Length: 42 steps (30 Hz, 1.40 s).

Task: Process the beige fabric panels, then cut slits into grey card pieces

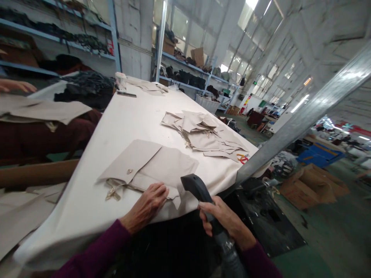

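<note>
A beige fabric piece with a flap and a small metal fitting [162, 164] lies at the front of the white-covered table [130, 121]. My left hand [152, 202] is closed on its near edge, fingers curled and pressed together on the cloth. A clasp on a short strap [113, 192] hangs out at its left corner. In my right hand [222, 218] is a black vacuum nozzle [193, 186] with a clear ribbed hose [230, 256] running down from it. The nozzle's mouth is just right of the fabric, and whether they touch I cannot tell.
Further back lies a pile of similar beige pieces [199, 129], with orange-handled snips [242, 158] near it. A slanting metal post [292, 119] stands at the table's right edge. On the left, another person's hand [17, 85] is above beige cloth. Cardboard boxes [310, 187] sit on the floor.
</note>
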Each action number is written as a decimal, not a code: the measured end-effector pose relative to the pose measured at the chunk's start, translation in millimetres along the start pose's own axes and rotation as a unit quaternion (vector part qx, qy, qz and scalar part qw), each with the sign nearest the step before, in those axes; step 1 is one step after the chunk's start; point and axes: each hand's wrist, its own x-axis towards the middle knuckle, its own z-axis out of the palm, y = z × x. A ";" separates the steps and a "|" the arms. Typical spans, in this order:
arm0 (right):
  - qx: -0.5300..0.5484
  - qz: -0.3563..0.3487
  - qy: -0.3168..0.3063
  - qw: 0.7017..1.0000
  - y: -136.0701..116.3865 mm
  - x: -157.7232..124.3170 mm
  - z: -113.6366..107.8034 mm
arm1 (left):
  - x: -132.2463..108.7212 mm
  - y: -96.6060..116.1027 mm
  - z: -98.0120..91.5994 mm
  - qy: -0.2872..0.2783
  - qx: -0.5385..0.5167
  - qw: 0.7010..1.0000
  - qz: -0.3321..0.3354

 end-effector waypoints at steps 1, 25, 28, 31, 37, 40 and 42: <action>0.002 0.005 -0.002 1.000 0.9 -8.2 -0.4 | 0.2 1.0 -0.9 -0.008 0.006 1.000 0.000; -0.178 0.084 -0.026 0.980 -7.8 -32.7 8.5 | 0.2 8.4 -20.7 -0.024 -0.045 0.997 -0.054; -0.191 0.044 -0.056 0.979 -20.3 -32.8 15.9 | -2.5 -9.6 -39.1 0.046 0.005 0.992 -0.116; -0.163 0.021 -0.082 0.983 -29.3 -18.4 26.9 | -8.8 -40.2 -57.2 0.079 0.121 0.952 -0.271; -0.132 0.021 -0.120 0.984 -36.6 34.9 52.4 | -19.6 -78.8 -65.6 0.006 0.049 0.932 -0.358; -0.101 0.026 -0.123 0.987 -36.4 57.6 62.4 | -19.2 -80.3 -72.5 0.049 -0.089 0.911 -0.399; -0.093 0.033 -0.128 0.987 -35.6 69.3 67.3 | -18.7 -80.6 -78.6 0.075 -0.194 0.876 -0.434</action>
